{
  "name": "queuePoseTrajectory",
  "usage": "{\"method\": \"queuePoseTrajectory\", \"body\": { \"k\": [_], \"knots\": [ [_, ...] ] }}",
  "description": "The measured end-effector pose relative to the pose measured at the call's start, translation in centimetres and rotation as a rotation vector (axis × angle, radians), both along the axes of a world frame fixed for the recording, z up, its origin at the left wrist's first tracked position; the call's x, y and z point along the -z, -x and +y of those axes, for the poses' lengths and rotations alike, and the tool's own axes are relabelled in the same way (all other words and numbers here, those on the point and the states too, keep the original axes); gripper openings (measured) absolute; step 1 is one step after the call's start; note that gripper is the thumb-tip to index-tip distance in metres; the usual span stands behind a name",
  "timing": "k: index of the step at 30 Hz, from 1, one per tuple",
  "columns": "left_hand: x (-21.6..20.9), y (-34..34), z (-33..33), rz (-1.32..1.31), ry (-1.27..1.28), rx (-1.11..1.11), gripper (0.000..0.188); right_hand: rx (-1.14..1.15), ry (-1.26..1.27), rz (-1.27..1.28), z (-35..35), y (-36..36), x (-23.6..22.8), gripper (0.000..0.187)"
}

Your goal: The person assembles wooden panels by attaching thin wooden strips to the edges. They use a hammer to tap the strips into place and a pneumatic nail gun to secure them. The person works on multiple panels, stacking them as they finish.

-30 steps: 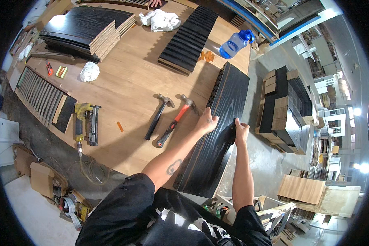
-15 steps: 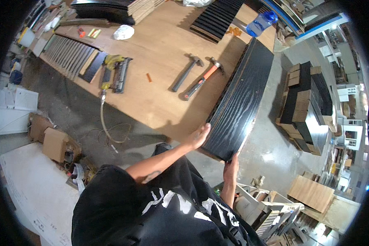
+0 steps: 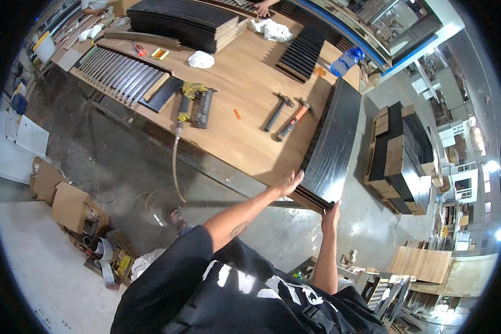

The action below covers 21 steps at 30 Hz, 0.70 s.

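Note:
A long black wood-grained panel (image 3: pixel 334 139) lies along the right edge of the wooden worktable (image 3: pixel 228 145). Layered edges show at its near end, where it reaches the table's corner. My left hand (image 3: pixel 289 182) grips the near left corner, fingers closed at the edge. On the near right corner, my right hand (image 3: pixel 330 217) is closed, its fingertips partly hidden by the panel. To the left of the panel lie a claw hammer with an orange and black handle (image 3: pixel 294 119) and a dark hammer (image 3: pixel 278 111).
A yellow and black nail gun (image 3: pixel 195 104) with a hose rests at the table's front edge, beside a slatted black panel (image 3: pixel 119 75). Farther back are stacked black boards (image 3: pixel 178 25), a blue bottle (image 3: pixel 346 61) and another person's hand (image 3: pixel 263 8). Stacked panels (image 3: pixel 401 158) stand on the floor at right.
The view has shifted, so the table sits lower and farther right. My left hand has gone from lying along the panel's side to gripping its corner. Another person's hand has come into view.

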State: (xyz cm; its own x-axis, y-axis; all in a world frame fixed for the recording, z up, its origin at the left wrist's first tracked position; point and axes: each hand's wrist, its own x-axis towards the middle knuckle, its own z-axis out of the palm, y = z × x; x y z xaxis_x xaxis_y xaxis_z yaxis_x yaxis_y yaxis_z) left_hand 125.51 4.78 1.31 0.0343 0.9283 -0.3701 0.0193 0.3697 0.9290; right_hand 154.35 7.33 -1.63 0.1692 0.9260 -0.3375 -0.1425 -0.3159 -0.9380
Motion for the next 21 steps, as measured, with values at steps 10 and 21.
{"method": "queuePoseTrajectory", "body": {
  "k": [10, 21],
  "knots": [
    [11.5, 34.9, -46.7, 0.000, 0.275, -0.345, 0.069, -0.446, 0.950, -0.457, -24.6, 13.3, 17.5, 0.055],
    [3.1, 56.6, -59.4, -0.148, 0.020, -1.050, 0.031, -1.797, 0.533, -0.806, -27.5, 61.8, 10.0, 0.049]
  ]
}}
